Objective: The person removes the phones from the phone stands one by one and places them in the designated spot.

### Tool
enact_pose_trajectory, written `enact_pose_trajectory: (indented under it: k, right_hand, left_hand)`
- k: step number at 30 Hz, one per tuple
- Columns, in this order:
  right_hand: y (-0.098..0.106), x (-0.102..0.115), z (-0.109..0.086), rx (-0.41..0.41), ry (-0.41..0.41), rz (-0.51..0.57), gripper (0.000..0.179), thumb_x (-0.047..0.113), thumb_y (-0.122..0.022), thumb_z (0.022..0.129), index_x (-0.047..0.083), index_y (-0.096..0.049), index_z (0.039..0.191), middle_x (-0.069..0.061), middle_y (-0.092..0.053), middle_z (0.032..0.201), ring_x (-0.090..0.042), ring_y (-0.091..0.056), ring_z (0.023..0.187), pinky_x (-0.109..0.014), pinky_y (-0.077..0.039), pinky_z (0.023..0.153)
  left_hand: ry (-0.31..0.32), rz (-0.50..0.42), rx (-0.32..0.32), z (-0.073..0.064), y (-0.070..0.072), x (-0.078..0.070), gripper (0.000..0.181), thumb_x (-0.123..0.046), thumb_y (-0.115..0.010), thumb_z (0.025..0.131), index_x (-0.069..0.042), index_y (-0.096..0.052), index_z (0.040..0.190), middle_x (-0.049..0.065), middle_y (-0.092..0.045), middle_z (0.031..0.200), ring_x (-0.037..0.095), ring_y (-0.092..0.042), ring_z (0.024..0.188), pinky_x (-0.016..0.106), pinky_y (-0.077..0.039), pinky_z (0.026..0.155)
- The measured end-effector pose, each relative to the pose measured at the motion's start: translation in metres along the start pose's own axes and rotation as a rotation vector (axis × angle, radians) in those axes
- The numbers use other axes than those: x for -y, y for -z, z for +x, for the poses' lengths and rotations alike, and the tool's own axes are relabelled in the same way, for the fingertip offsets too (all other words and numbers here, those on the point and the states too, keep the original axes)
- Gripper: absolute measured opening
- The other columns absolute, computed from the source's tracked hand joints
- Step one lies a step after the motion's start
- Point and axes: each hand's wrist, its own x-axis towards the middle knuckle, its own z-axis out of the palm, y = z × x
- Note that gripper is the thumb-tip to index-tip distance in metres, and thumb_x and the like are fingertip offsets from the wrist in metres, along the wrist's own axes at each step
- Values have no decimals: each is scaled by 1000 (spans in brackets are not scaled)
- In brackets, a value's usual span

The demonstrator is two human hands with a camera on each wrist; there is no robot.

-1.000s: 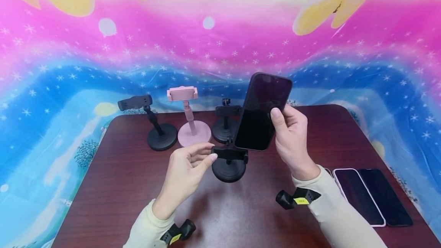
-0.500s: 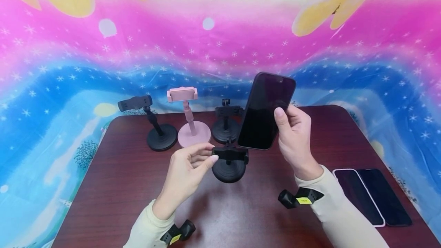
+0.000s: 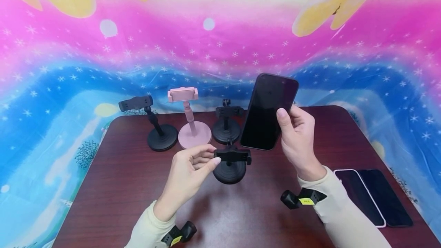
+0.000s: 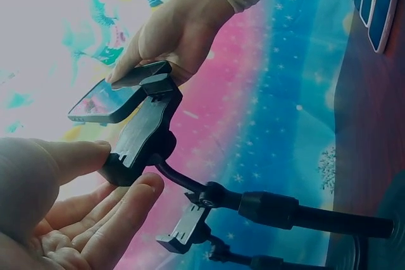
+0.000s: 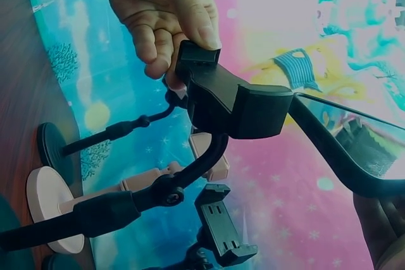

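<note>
My left hand (image 3: 186,175) pinches the left end of the clamp of a black phone stand (image 3: 235,156), between thumb and fingers. In the left wrist view, the thumb lies on one side of the clamp (image 4: 147,134) and the fingers on the other. My right hand (image 3: 299,142) holds a black smartphone (image 3: 266,114) by its right edge, thumb over the dark screen. The phone is raised and tilted, right of and above the clamp in the head view. From the right wrist, the phone's edge (image 5: 335,150) appears close beside the clamp's far end; contact is unclear.
Behind stand a black phone stand (image 3: 162,137) at left, a pink one (image 3: 194,135) and another black one (image 3: 225,131). Two phones lie at right on the dark wooden table (image 3: 113,186): one white-rimmed (image 3: 360,198), one black (image 3: 386,198). A patterned cloth (image 3: 220,49) hangs behind.
My right hand has drawn the phone slightly to the right, so it no longer overlaps the clamp in the head view. My left hand keeps its pinch, shifted marginally right.
</note>
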Motion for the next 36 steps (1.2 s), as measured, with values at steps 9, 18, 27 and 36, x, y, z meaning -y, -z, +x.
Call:
enact_pose_trajectory:
  k: [9, 18, 27, 36]
  right_hand:
    - [5, 0, 0, 7, 7, -7, 17, 7, -64, 98, 10, -77, 109, 5, -79, 102, -5, -71, 94, -19, -57, 83]
    - [6, 4, 1, 24, -22, 11, 18, 1, -62, 98, 1, -76, 108, 1, -78, 101, -7, -74, 87, -19, -59, 79]
    - [9, 2, 1, 46, -44, -17, 19, 0, -60, 98, 1, -76, 109, 3, -78, 99, -6, -74, 85, -18, -59, 76]
    - [11, 2, 1, 60, -47, -54, 21, -1, -60, 98, 0, -75, 112, 4, -78, 101, -6, -74, 84, -17, -59, 76]
  left_hand:
    - [0, -29, 36, 2, 0, 1, 26, -9, -79, 87, -10, -73, 113, 9, -75, 97, 10, -74, 79, 24, -62, 72]
    - [-12, -21, 48, 5, 2, 5, 25, -10, -79, 87, -10, -74, 111, 9, -74, 95, 9, -72, 77, 25, -62, 72]
    - [-91, 30, 106, 7, 5, 8, 28, -17, -74, 92, -12, -72, 119, 5, -75, 100, 8, -73, 83, 26, -62, 77]
    - [-134, 55, 131, 8, 6, 9, 28, -18, -73, 93, -17, -71, 121, 3, -75, 102, 8, -72, 88, 26, -61, 81]
